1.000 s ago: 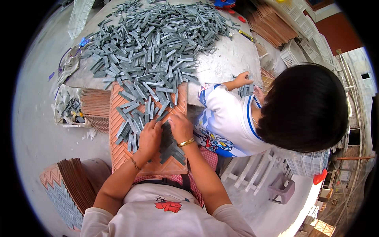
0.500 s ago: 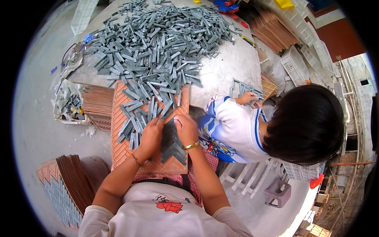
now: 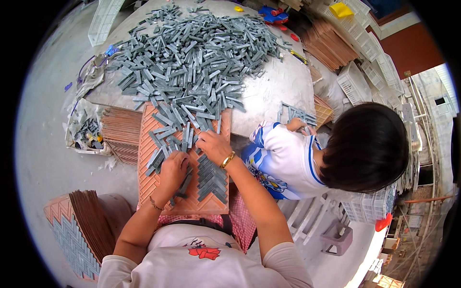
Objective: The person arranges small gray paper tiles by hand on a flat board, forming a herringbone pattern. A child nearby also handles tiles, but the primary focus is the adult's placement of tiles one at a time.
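An orange herringbone-grooved mould board (image 3: 192,205) lies in front of me. On its right part, grey stone strips (image 3: 212,180) fill the grooves in a zigzag pattern. My right hand (image 3: 216,146) is just above this laid patch, its fingertips pinched on a grey strip at the edge of the loose ones. My left hand (image 3: 174,170) is curled shut lower on the board; what its fingers hold is hidden. Beside and below it, dark strips (image 3: 186,181) lie or hang; I cannot tell which. Loose strips (image 3: 165,132) cover the board's upper middle.
A large heap of strips (image 3: 192,57) spreads over the pale table (image 3: 269,91). At my right, another person (image 3: 293,153) handles a strip-filled frame (image 3: 295,114). Stacked orange boards (image 3: 120,122) stand at left; a stool (image 3: 336,237) and white crates (image 3: 355,84) are to the right.
My hands have moved apart: the right went up and left to the loose strips, the left came down and left. More of the laid zigzag patch shows.
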### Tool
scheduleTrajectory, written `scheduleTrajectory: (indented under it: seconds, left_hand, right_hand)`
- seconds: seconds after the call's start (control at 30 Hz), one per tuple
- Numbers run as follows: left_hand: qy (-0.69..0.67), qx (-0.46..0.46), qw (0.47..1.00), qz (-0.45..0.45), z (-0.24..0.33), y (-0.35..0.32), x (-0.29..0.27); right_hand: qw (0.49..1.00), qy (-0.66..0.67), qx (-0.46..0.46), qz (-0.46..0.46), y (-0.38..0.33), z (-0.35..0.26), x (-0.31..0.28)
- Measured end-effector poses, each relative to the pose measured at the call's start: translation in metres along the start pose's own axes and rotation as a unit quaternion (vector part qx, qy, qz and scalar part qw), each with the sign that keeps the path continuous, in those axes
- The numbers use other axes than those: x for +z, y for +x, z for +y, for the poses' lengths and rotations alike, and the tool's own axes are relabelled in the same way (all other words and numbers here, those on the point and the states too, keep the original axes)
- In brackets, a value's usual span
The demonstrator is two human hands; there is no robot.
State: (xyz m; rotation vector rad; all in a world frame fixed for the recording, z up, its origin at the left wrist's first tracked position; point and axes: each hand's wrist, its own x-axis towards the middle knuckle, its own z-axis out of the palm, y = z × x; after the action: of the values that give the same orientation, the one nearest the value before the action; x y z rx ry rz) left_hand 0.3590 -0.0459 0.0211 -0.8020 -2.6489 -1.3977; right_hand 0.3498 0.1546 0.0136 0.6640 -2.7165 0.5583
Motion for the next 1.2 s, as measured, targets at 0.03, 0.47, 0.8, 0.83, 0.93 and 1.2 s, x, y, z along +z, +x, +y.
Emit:
scheduleTrajectory:
  seconds: [0.03,0.47,0.8,0.83,0.93,1.2]
  left_hand:
    - [0.011,0.001,1.000,-0.018,0.004,0.000,0.002]
    - [0.167,0.072,0.982,-0.058,0.007,0.020,0.033]
    - [0.213,0.125,0.968,-0.043,0.003,0.037,0.044]
    - [0.214,0.132,0.967,-0.037,0.002,0.038,0.045]
    - [0.211,0.134,0.968,-0.036,-0.004,0.040,0.052]
    - [0.207,0.116,0.971,-0.018,0.000,0.042,0.055]
  right_hand:
    - [1.000,-0.004,0.005,-0.019,-0.002,0.000,-0.001]
    - [0.954,0.103,0.263,0.101,-0.030,0.008,-0.032]
    - [0.933,-0.013,0.357,0.053,-0.003,0.001,-0.011]
    - [0.923,-0.037,0.382,0.017,0.004,-0.002,-0.012]
    - [0.892,-0.018,0.450,-0.034,0.022,-0.004,-0.024]
    - [0.879,-0.037,0.474,-0.021,0.018,0.009,-0.031]
